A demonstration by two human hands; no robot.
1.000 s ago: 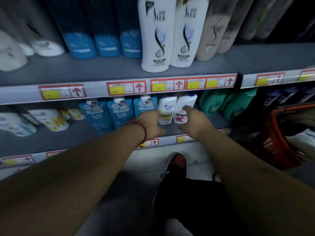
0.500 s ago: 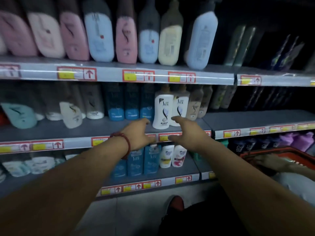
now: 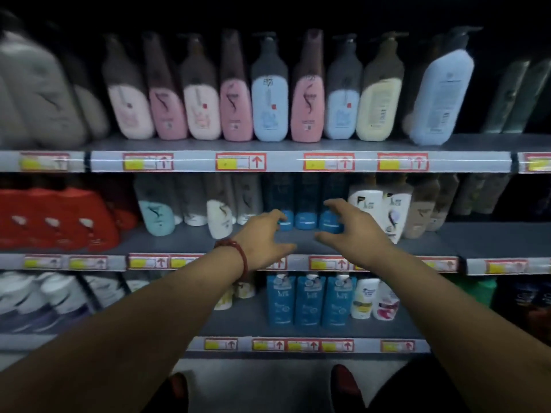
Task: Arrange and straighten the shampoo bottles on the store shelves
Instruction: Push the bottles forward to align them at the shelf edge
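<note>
Three upright blue bottles (image 3: 306, 217) stand back from the front edge of the middle shelf (image 3: 489, 236), between the left hand (image 3: 262, 238) and right hand (image 3: 356, 231), both equally near, fingers spread, holding nothing.

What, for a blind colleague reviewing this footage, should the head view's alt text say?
A person's left hand and right hand reach with spread fingers toward three blue bottles on the middle shelf, gripping nothing. Pastel pump bottles line the shelf above.

Holds left hand (image 3: 262, 236) and right hand (image 3: 354, 231), fingers spread, above the front edge of the middle shelf (image 3: 185, 241), before three blue bottles (image 3: 305, 220).
</note>
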